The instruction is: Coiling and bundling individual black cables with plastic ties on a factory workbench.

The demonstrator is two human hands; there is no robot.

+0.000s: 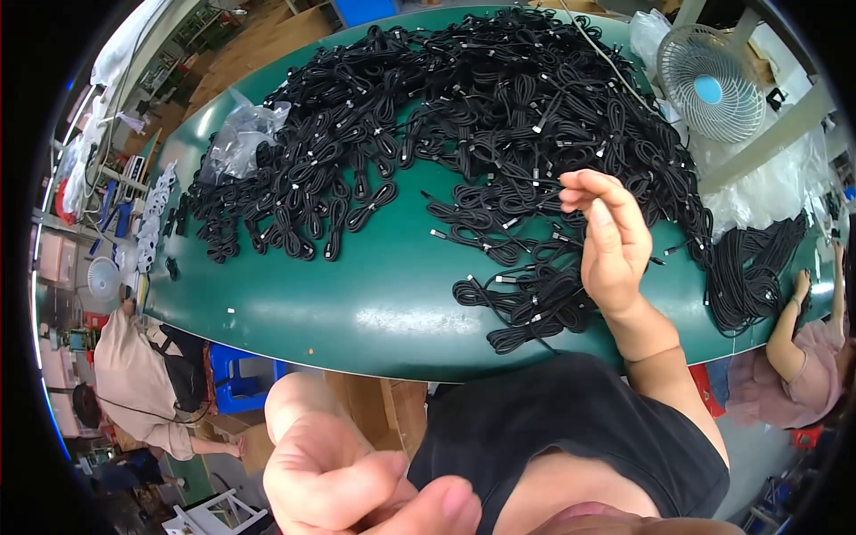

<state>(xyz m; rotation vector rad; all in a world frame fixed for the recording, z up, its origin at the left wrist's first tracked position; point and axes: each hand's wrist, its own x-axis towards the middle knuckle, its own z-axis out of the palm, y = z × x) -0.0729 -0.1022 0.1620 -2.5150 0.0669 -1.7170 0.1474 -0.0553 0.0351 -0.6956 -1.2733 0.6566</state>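
1. The head camera, the left of a side-by-side pair, looks downward and out across the green table (374, 294).
2. Its wide fisheye bends the table's edges into curves and darkens the corners.
3. The left hand (343, 477) is nearest the lens; the right hand (617, 245) is farther off.
4. The wearer's black top (553, 406) lies below, foreshortened.

Coiled black USB cables (526, 98) heap this glossy green surface (294, 312) here, a clear plastic bag (236, 147) at left.
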